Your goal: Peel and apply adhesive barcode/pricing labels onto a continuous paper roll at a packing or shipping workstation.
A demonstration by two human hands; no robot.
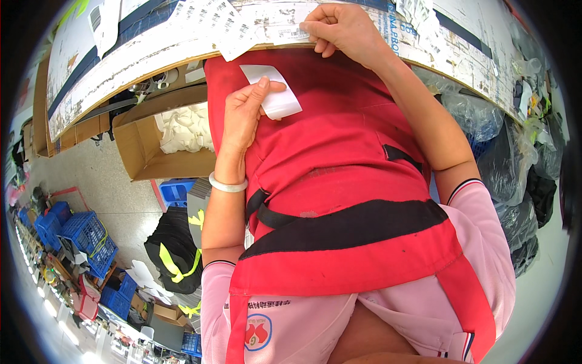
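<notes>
My left hand (pixel 244 115) is closed on a small white paper sheet (pixel 282 104), thumb on top, in front of my red apron. A pale bangle (pixel 228 184) circles that wrist. Over the front edge of the worktable my right hand (pixel 348 31) is bent, with thumb and fingertips drawn together. Whether something small is between them I cannot make out. A white label (pixel 285 35) lies on the table beside that thumb. Left of it, sheets of printed barcode labels (pixel 212 25) overlap the table's edge.
The worn white worktable (pixel 139 67) spans the far side. Beneath it at left stands a cardboard box (pixel 134 150) with white scraps (pixel 185 128). Blue crates (pixel 91 242) and a black bundle with a yellow tie (pixel 176 252) are lower left. Plastic bags (pixel 506 161) crowd the right.
</notes>
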